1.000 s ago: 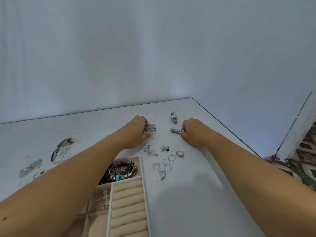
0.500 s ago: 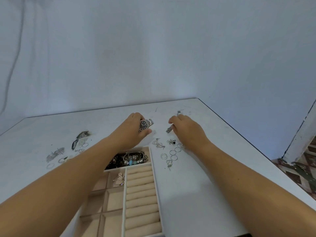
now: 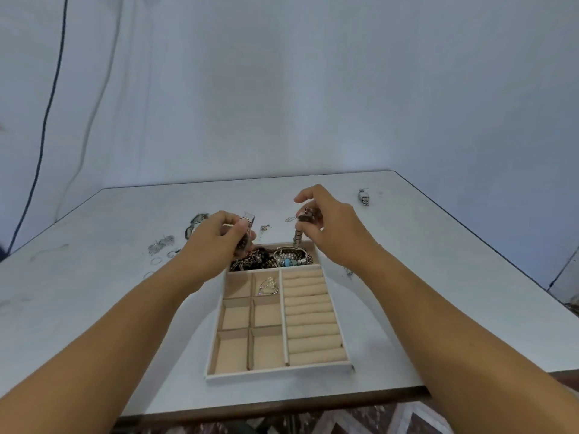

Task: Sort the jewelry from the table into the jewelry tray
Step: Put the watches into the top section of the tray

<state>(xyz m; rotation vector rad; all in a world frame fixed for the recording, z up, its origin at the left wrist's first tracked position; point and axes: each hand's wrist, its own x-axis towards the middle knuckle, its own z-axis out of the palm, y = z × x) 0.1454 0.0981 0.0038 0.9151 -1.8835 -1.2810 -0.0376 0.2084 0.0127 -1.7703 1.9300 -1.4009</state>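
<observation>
White laminate table (image 3: 407,277) with a dark front edge, set against a plain pale wall; a dark cable (image 3: 47,120) hangs down the wall at the left, and patterned floor tiles show below the table's near edge.

Item 1: rectangular beige velvet-lined jewelry tray (image 3: 279,372), lying flat near the table's front edge. Right side: a column of padded ring rolls (image 3: 313,321), none holding a ring. Left side: six small square compartments in two columns; the far right one of these holds a thin silver chain piece (image 3: 268,287), the other five show bare lining. Far end: one wide compartment filled with a heap of dark and silver bracelets (image 3: 275,260), including one with a turquoise bead.

Item 2: left hand (image 3: 216,245), raised over the far-left corner of the tray, fingers and thumb closed around a silver metal-band wristwatch (image 3: 247,221); most of the watch is hidden inside the grip.

Item 3: right hand (image 3: 332,227), raised over the far-right corner of the tray, thumb and fingers pinched on a second silver link-band watch (image 3: 299,233), whose strap hangs straight down toward the wide compartment; whether its tip touches the tray cannot be told.

Item 4: loose pieces on the table. A third silver link-band watch (image 3: 363,197) lies well apart, near the far right corner. Silver feather-shaped ornaments (image 3: 161,244), a darker ornament (image 3: 194,223) and thin silver rings (image 3: 156,260) lie left of the left hand. Small silver pieces (image 3: 264,228) lie between the two hands, beyond the tray; they are too small to identify.
</observation>
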